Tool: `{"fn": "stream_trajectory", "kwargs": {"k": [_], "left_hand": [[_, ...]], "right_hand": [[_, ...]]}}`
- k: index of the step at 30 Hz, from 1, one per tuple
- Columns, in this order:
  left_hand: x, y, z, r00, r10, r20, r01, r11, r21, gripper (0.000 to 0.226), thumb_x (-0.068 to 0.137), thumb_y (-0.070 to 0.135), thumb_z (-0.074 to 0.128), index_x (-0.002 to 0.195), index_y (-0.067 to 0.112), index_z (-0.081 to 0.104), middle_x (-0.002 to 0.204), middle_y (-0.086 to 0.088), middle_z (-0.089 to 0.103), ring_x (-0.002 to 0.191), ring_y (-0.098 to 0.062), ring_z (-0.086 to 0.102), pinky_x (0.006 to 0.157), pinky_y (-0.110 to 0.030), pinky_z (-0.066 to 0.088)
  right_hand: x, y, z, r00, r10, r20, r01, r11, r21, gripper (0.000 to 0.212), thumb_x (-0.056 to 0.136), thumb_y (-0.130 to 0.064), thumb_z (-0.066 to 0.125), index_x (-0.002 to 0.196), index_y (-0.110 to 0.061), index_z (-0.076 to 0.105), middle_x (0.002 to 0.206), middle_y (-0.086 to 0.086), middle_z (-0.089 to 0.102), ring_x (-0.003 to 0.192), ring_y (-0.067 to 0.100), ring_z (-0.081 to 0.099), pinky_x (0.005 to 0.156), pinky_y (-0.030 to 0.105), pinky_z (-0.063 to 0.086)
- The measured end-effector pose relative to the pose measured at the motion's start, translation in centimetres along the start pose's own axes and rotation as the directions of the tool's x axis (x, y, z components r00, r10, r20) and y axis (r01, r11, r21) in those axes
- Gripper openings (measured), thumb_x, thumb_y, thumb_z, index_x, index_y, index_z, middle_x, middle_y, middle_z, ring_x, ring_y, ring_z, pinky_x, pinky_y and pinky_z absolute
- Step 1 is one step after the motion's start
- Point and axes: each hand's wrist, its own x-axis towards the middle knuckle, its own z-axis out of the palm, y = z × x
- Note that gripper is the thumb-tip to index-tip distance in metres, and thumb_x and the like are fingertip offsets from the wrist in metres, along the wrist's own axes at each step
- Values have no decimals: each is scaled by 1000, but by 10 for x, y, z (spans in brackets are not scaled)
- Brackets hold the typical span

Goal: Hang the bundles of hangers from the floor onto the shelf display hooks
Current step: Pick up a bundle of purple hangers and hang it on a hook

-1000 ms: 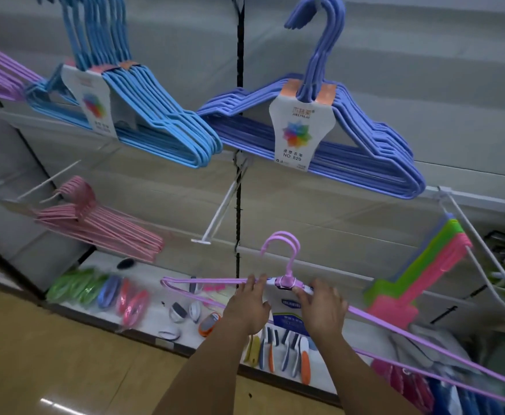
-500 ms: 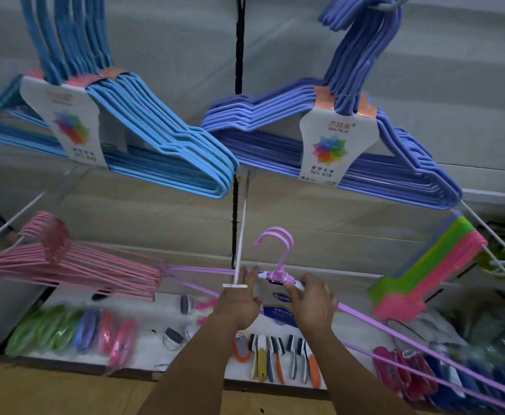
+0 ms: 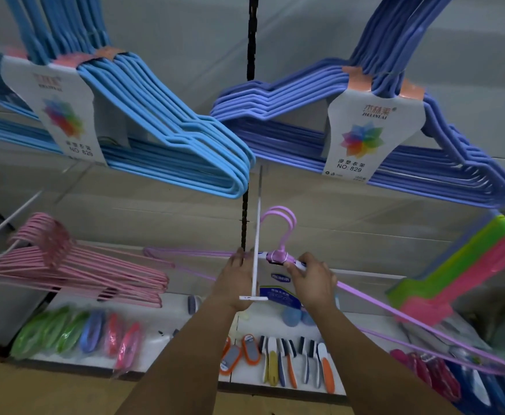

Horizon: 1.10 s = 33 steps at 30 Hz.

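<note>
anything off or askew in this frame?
Mostly tidy. The lilac hanger bundle is not hung: both the left hand and the right hand hold it tilted, right end low, its hooks right of the bare white display hook. The pink hangers hang fanned out.

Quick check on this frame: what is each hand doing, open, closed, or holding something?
Left hand: grips the lilac hanger bundle just left of its neck.
Right hand: fingers pinch the same bundle just right of the neck.
</note>
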Motion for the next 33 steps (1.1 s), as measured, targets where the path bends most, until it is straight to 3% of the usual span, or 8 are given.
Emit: {"fn": "stream_trajectory", "kwargs": {"k": [2, 6, 13, 17, 23, 28, 33], "left_hand": [[8, -6, 3, 1000, 16, -22, -14, 995, 101, 67, 92, 19, 49, 150, 13, 17, 153, -18, 21, 139, -34, 25, 113, -40, 26], [21, -12, 4, 997, 27, -73, -7, 966, 259, 62, 97, 28, 38, 151, 15, 11, 157, -12, 11, 142, -31, 18, 116, -41, 18], [36, -24, -12, 971, 93, -220, -15, 943, 331, 49, 100, 30, 35, 148, 28, 24, 145, -3, 36, 133, -23, 31, 110, -35, 24], [47, -31, -11, 959, 117, -258, -36, 954, 296, 39, 99, 27, 37, 138, 24, 39, 137, -1, 43, 129, -22, 35, 105, -31, 26], [64, -44, -18, 950, 123, -287, -16, 937, 350, 28, 98, 22, 40, 125, 18, 46, 116, -7, 54, 109, -25, 48, 94, -34, 34], [65, -59, -19, 965, 105, -242, -14, 937, 350, 28, 98, 18, 39, 126, 15, 45, 115, -12, 53, 105, -28, 48, 87, -34, 36], [72, -62, -17, 966, 29, -258, 38, 967, 251, 27, 98, 15, 39, 124, 12, 46, 115, -14, 52, 106, -31, 47, 84, -35, 35]], "right_hand": [[5, -1, 3, 1000, 6, 1, -6, 1000, 13, 22, 93, -41, 54, 85, -22, 47, 81, 0, 52, 91, 25, 52, 76, 31, 24], [16, -3, 9, 999, 36, 7, -37, 998, 57, 24, 92, -43, 54, 85, -21, 48, 85, 4, 59, 94, 26, 53, 78, 32, 25], [29, -7, 25, 997, 54, 58, -60, 994, 95, 27, 93, -46, 53, 84, -20, 49, 81, 0, 57, 89, 25, 51, 83, 33, 31], [37, -6, 35, 997, 40, 71, -52, 983, 175, 35, 91, -44, 57, 67, -24, 41, 68, -5, 50, 80, 24, 49, 75, 33, 32], [43, -8, 56, 996, 29, 81, -52, 955, 291, 33, 90, -33, 61, 64, -23, 44, 61, -6, 46, 70, 20, 44, 71, 32, 31], [48, -14, 69, 994, -16, 111, -12, 968, 251, 20, 91, -30, 60, 79, -15, 54, 73, 2, 55, 74, 23, 49, 72, 35, 40], [64, -24, 71, 994, -93, 58, 83, 984, 155, 30, 90, -38, 60, 96, -9, 65, 86, 11, 68, 84, 33, 62, 79, 44, 50]]}}
